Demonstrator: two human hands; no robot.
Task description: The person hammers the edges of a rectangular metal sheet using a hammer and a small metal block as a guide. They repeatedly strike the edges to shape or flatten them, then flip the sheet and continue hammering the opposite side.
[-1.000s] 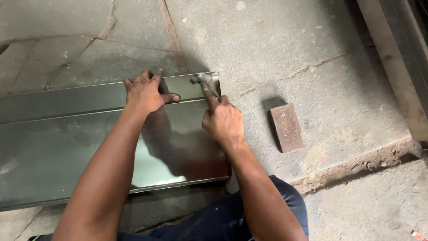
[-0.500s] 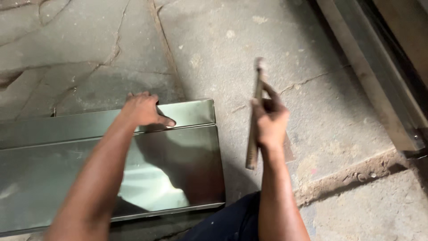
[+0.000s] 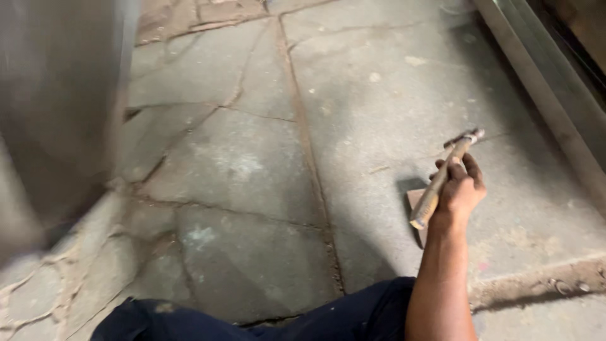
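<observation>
My right hand (image 3: 459, 189) is closed around a hammer (image 3: 443, 177) with a wooden handle, its small metal head pointing away from me, held low over the stone floor at the right. A small flat brown block (image 3: 415, 201) lies on the floor just under that hand, mostly hidden by it. A large grey sheet-metal piece (image 3: 60, 107) now stands raised along the left edge, blurred. My left hand is out of sight.
The floor is cracked stone slabs (image 3: 252, 164) with a raised kerb (image 3: 536, 281) at lower right. A long metal frame or channel (image 3: 555, 95) runs along the right edge. My dark-trousered leg (image 3: 265, 316) lies along the bottom.
The sheet-metal piece has swung up from lying flat to standing at the left. My left hand has left the view. My right hand lifted the hammer off the sheet and moved it right.
</observation>
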